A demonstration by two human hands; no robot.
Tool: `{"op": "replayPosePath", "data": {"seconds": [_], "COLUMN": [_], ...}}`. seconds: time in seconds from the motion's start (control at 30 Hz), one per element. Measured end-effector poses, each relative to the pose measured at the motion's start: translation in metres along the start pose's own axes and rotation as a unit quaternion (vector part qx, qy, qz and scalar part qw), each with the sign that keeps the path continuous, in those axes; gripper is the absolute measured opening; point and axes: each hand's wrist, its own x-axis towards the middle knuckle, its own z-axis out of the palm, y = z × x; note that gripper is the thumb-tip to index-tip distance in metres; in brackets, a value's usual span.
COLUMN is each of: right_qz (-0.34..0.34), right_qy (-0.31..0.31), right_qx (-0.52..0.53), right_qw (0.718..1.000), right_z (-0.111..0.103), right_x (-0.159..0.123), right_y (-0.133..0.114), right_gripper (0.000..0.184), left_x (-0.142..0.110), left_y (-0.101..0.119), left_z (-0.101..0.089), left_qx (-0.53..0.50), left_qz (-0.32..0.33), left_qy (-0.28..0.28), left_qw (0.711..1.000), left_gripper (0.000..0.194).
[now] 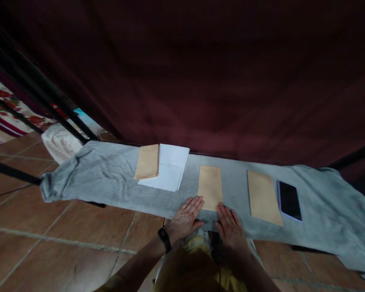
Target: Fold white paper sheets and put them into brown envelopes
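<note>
A tan paper envelope [210, 184] lies flat on the grey cloth, straight in front of me. My left hand [187, 215] rests flat with its fingertips at the envelope's lower left corner. At the lower right corner, my right hand [229, 223] touches the edge, fingers stretched out. Neither hand grips anything. To the left, a stack of tan envelopes [147, 161] partly covers some white paper sheets [170, 168]. On the right lies another tan envelope or small pile [263, 196], beside a dark-screened phone [289, 200].
The grey cloth [112, 170] covers a long narrow bench surface. Behind it hangs a dark red curtain [200, 89]. Black metal bars [15, 172] stand at the left, near a bunched whitish cloth [61, 142]. Brown floor tiles [79, 243] show below the front edge.
</note>
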Motion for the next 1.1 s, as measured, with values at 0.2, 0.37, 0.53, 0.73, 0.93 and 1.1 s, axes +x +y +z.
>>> {"op": "replayPosePath", "data": {"seconds": [0.2,0.37,0.53,0.73,0.93,1.1], "right_qz": [0.02,0.028,0.024,0.019,0.033,0.037], "right_qy": [0.001,-0.003,-0.021,-0.018,0.005,0.01], "right_qx": [0.001,0.012,0.023,0.028,0.004,0.008], "right_qw": [1.0,1.0,0.999,0.999,0.999,0.999], "right_z": [-0.006,-0.006,-0.007,-0.009,-0.01,-0.011], "right_x": [0.004,0.004,0.014,0.02,0.006,0.001], "right_y": [-0.004,-0.007,-0.022,-0.036,-0.017,-0.01], "right_gripper": [0.061,0.06,0.056,0.057,0.056,0.057], "left_x": [0.0,0.002,0.002,0.002,0.002,0.002], "left_y": [-0.003,0.003,0.008,0.007,0.007,0.003], "left_z": [0.006,0.003,0.006,0.005,0.004,0.011], "left_qx": [0.016,0.03,0.044,0.063,0.065,0.062], "left_qz": [-0.004,-0.006,-0.012,-0.007,-0.005,-0.015], "left_qy": [0.02,0.019,0.027,0.033,0.039,0.046], "left_qw": [1.0,0.999,0.999,0.997,0.997,0.997], "left_gripper": [0.071,0.068,0.067,0.065,0.062,0.058]}}
